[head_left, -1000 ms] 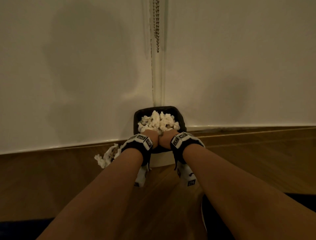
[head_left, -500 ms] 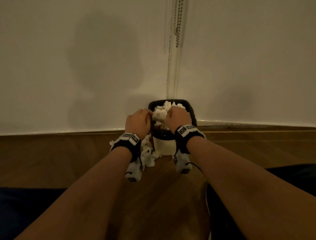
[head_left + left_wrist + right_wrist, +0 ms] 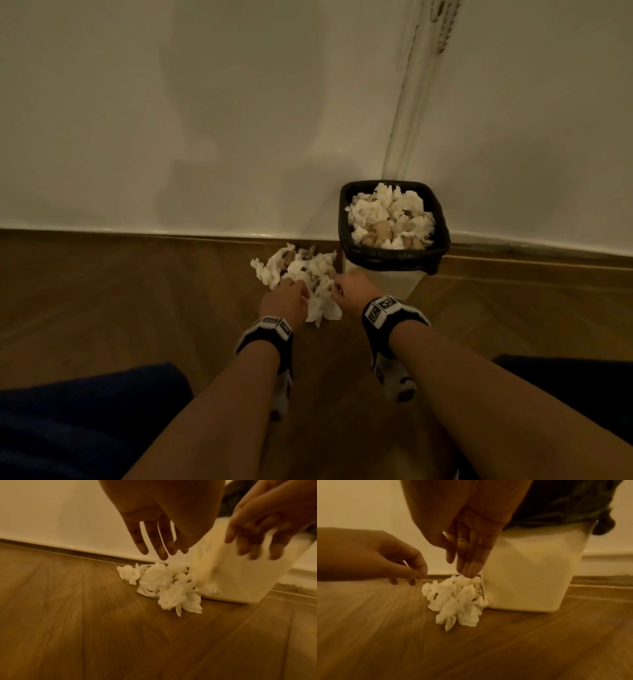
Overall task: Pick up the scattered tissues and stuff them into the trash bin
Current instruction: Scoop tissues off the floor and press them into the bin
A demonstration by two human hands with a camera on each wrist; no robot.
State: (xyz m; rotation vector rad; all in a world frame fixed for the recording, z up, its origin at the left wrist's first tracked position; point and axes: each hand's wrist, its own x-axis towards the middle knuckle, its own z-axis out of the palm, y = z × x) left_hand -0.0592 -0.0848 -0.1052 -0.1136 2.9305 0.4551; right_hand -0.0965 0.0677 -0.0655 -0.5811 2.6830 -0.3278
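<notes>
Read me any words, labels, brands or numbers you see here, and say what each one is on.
No text can be read.
Left wristband: black-and-white square marks, not letters.
Right wristband: the same marks, no words.
Bin: faint marks on its side wall, too blurred to read.
Tissues, floor and wall: no writing.

- Nothing legible is showing anywhere.
- The wristbands (image 3: 383, 306) are carrying black-and-white square marker patterns, not readable text.
- The white trash bin (image 3: 228, 577) is bearing faint marks on its side, too blurred to read.
</notes>
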